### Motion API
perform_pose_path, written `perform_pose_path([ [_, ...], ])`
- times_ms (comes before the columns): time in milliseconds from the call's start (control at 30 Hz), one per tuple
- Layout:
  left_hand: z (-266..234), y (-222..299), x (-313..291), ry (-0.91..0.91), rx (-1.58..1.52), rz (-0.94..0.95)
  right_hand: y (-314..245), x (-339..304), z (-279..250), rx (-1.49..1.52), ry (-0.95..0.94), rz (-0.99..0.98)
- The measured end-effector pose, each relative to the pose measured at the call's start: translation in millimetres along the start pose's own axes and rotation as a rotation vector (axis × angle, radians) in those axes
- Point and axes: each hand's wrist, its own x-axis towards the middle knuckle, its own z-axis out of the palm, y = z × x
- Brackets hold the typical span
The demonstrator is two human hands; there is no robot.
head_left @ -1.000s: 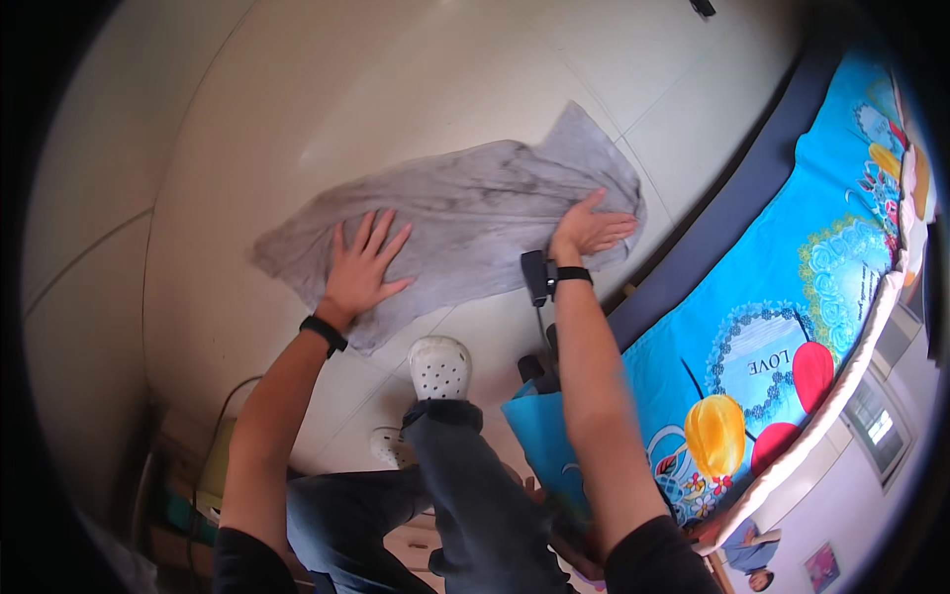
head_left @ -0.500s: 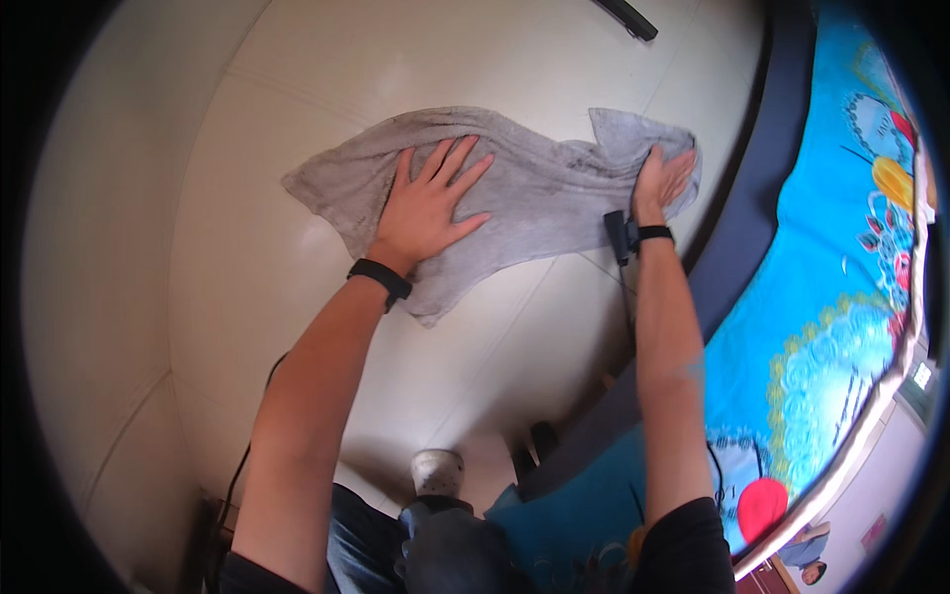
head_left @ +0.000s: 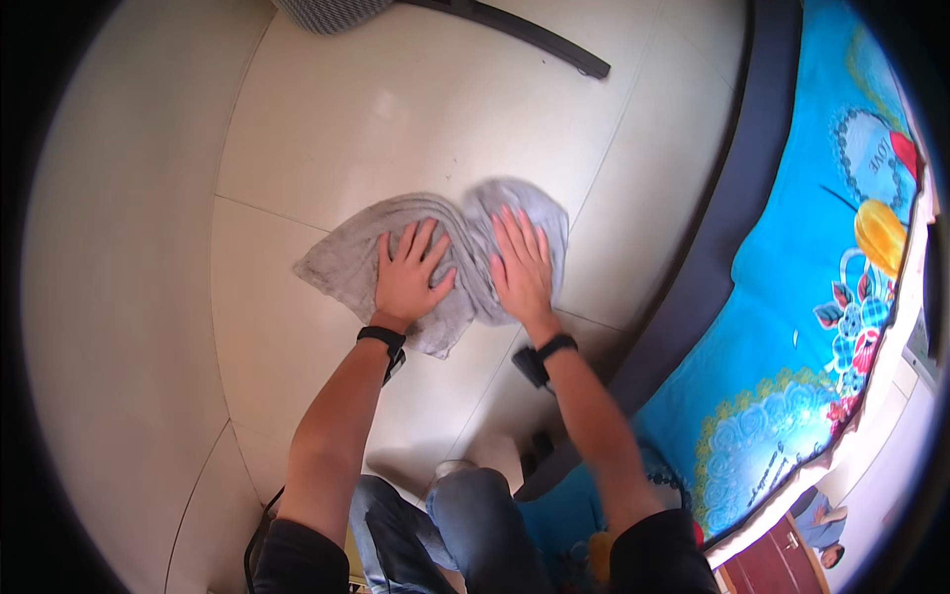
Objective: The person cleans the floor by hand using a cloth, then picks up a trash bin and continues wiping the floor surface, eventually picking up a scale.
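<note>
A damp-looking grey cloth (head_left: pixel 346 255) with darker smudges lies bunched on the pale tiled floor (head_left: pixel 297 148). My left hand (head_left: pixel 408 279) presses flat on its left part, fingers spread. On the right part rests my right hand (head_left: pixel 522 262), palm down with the fingers stretched forward and fairly close together. A fold runs through the cloth between the two hands. Neither hand grips it. Each wrist wears a black band; a small dark box hangs at the right one.
Along the right stands a bed with a dark base (head_left: pixel 732 213) and a blue patterned cover (head_left: pixel 772 267). A dark bar-like leg (head_left: pixel 554 45) and a grey textured object (head_left: pixel 334 12) are at the far side. A pale wall rises left. Another person (head_left: pixel 823 525) appears at lower right.
My right hand has moved left, toward my left hand, bringing the cloth's right end along. The cloth is now more bunched. The view has shifted, showing more of the far floor.
</note>
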Motion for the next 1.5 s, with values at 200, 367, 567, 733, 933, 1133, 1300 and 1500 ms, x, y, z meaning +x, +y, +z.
perform_pose_path([
  [200,-5,5,-1,-0.013,-0.052,-0.015,43,60,-9,-0.199,0.340,0.348],
  [367,-6,6,8,-0.018,-0.035,-0.019,77,194,-3,-0.250,0.599,0.461],
  [567,-5,4,11,-0.008,-0.027,-0.015,41,219,8,-0.366,0.575,0.349],
  [733,-7,-1,0,-0.032,-0.002,-0.055,13,176,0,-0.125,0.039,-0.385],
  [933,-5,5,7,0.018,-0.050,-0.018,54,205,2,-0.248,0.483,0.106],
  [1133,-4,2,4,0.039,-0.072,-0.006,-12,268,56,-0.243,0.439,0.006],
  [1300,1,0,1,0.081,-0.070,-0.004,-59,251,73,-0.036,-0.084,-0.705],
  [1500,-1,1,-2,0.017,-0.128,-0.042,0,113,-11,-0.031,-0.150,-0.241],
])
